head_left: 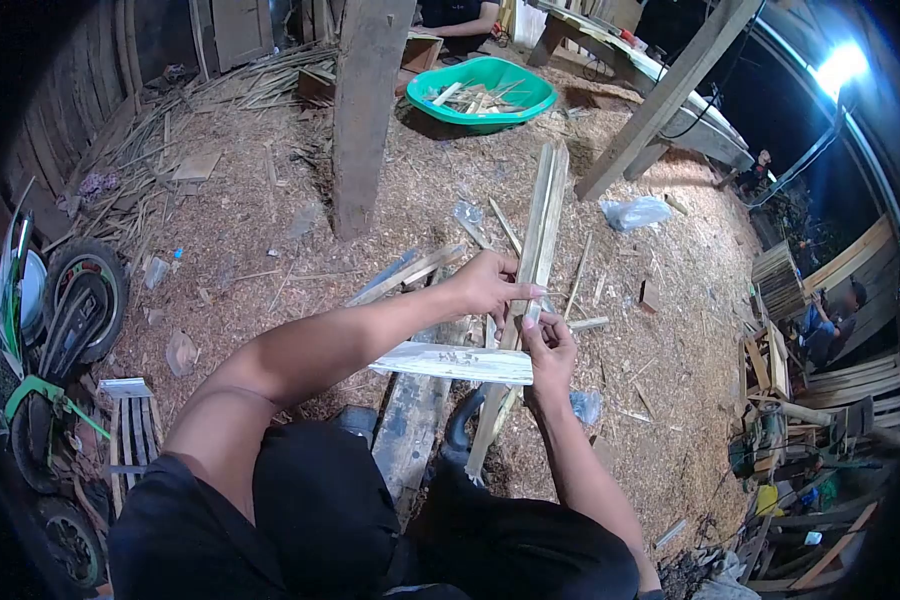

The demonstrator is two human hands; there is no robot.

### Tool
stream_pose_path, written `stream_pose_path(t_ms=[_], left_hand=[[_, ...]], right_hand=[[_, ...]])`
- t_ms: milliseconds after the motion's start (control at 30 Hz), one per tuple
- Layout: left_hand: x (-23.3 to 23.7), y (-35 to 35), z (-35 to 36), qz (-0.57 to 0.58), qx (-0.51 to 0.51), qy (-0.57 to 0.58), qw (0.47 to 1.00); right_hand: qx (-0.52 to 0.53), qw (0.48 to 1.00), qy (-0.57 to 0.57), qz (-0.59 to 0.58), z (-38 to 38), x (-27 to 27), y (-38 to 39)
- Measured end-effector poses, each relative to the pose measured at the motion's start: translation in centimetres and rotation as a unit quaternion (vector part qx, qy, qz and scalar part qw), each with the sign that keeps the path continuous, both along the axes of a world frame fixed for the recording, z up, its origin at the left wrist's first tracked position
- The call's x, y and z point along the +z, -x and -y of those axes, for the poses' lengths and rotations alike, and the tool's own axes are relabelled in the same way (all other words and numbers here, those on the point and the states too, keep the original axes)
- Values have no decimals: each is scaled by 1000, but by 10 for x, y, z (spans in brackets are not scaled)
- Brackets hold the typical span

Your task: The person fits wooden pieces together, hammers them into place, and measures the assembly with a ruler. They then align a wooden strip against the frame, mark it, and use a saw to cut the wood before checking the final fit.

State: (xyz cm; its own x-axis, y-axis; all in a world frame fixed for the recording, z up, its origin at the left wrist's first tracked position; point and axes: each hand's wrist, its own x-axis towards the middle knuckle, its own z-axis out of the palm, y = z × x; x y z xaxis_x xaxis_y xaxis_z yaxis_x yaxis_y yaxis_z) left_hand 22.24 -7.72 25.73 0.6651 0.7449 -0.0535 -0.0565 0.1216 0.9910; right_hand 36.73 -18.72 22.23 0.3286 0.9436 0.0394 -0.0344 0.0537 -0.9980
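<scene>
Long narrow wooden strips stand out ahead of me, lying together and slanting from the upper middle down toward my feet. My left hand is closed around them from the left, thumb across the front. Just below, my right hand grips the strips from the right, its thumb pointing up. Whether a small piece sits between the two thumbs I cannot make out. A pale, flat board with crumbs on top lies crosswise under my left forearm, its right end by my right wrist. Beneath it runs a worn wooden plank between my legs.
Wood shavings and offcuts cover the ground. A green basin of scraps stands ahead, right of a wooden post. A slanted beam rises at right. A motorbike wheel is at left; other people sit farther off.
</scene>
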Motion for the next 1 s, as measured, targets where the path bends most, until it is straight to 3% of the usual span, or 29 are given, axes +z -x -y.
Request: stream_pose_path(t_ms=[167,667,1000], left_hand=[[-1,-6,2,8,10,-2,1000],[-11,-3,-4,33,-49,35,998],[-3,1,-3,17,-54,0,998]], right_hand=[[-23,997,-64,27,-4,-12,-4],[-34,991,-83,101,6,-11,-6],[-27,996,-57,57,5,-3,-2]])
